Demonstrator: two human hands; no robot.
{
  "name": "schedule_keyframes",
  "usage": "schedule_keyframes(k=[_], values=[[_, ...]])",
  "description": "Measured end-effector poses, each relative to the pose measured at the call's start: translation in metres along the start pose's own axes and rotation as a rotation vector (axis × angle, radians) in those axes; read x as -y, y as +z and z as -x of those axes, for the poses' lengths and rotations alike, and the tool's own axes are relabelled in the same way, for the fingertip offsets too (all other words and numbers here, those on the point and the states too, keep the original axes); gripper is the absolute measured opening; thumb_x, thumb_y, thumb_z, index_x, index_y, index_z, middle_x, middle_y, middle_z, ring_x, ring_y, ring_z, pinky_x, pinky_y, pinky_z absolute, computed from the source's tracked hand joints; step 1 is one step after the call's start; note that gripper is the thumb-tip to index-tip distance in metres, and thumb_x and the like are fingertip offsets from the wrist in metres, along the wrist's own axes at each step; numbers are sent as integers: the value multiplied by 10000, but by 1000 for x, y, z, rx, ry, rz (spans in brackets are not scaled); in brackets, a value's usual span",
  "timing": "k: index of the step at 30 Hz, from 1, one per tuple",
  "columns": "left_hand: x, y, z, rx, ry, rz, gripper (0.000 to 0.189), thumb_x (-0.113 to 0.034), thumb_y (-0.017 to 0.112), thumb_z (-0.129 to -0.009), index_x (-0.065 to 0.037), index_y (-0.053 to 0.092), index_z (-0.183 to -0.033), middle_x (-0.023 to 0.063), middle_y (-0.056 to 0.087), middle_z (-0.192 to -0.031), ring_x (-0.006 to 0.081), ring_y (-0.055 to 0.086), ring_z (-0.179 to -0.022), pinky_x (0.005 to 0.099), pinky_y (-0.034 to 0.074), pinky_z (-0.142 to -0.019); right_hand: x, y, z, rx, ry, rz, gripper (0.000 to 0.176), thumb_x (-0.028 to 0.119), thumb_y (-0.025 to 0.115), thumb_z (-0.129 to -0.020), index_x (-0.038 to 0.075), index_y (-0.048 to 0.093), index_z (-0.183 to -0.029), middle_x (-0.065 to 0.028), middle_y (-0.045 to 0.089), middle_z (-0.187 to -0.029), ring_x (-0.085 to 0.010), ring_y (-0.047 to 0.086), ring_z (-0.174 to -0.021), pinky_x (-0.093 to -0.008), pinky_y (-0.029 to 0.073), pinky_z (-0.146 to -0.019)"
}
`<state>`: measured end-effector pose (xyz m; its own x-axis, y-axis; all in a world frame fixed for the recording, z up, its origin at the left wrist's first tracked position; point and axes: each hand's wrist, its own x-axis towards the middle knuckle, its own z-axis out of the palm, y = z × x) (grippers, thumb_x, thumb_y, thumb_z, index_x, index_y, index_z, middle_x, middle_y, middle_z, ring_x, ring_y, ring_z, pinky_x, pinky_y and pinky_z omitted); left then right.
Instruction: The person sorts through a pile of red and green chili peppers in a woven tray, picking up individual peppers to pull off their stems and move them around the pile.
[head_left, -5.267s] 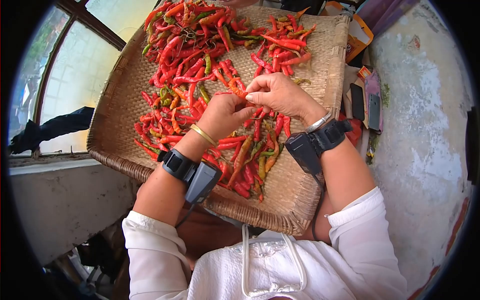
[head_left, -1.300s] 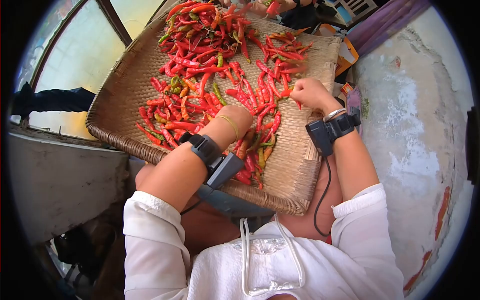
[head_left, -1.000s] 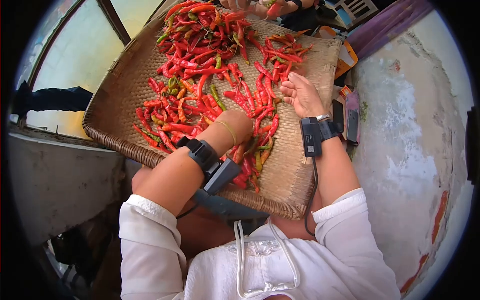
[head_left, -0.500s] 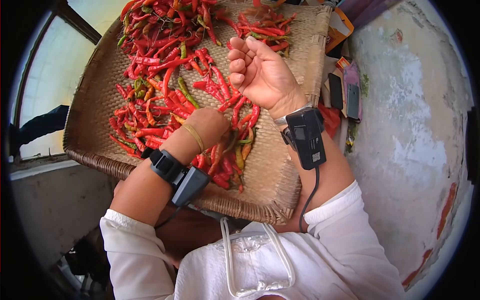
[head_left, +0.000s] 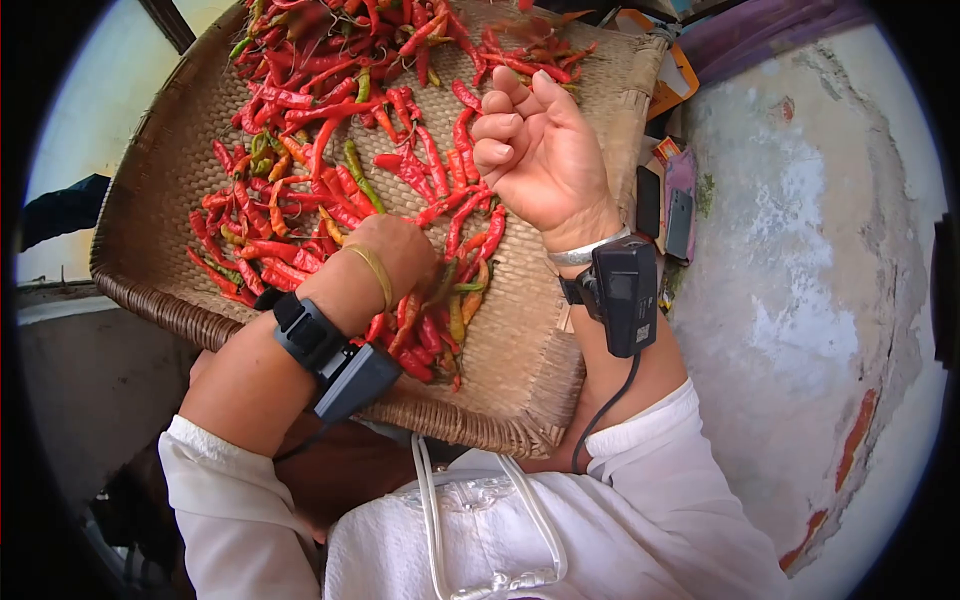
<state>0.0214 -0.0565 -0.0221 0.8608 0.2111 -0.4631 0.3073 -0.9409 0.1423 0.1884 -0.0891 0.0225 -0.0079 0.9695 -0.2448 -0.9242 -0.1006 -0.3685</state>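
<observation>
Many chili peppers (head_left: pixel 300 190), mostly red with some green and orange ones, lie spread over a woven basket tray (head_left: pixel 520 340). My left hand (head_left: pixel 390 250) rests low among the peppers in the near part of the tray, its back towards me. Its fingers are hidden beneath it, so any pepper in them does not show. A long green chili (head_left: pixel 360 180) lies just beyond its knuckles. Above the right side of the tray, my right hand (head_left: pixel 545 160) is turned palm up with its fingers loosely bent and apart. Nothing shows in its palm.
A wristband with a black device (head_left: pixel 625 295) sits on my right wrist, a cable running from it; a similar device (head_left: pixel 355 380) is on the left. Two phones (head_left: pixel 680 225) lie right of the tray. A stained wall (head_left: pixel 800 270) stands at the right.
The view has shifted, so the tray and both arms appear a little further left. My right hand has turned slightly, its fingers a bit more spread. My left hand stays among the peppers.
</observation>
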Motion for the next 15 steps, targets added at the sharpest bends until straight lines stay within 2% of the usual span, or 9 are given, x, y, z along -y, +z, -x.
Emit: schedule_keyframes(k=[15], values=[[9, -2, 0, 53, 37, -12, 109, -140, 568, -730, -93, 659, -768, 90, 640, -763, 263, 636, -749, 370, 503, -607, -4, -5, -2, -45, 23, 205, 234, 244, 490, -888, 57, 585, -993, -29, 578, -796, -107, 491, -650, -251, 397, -550]])
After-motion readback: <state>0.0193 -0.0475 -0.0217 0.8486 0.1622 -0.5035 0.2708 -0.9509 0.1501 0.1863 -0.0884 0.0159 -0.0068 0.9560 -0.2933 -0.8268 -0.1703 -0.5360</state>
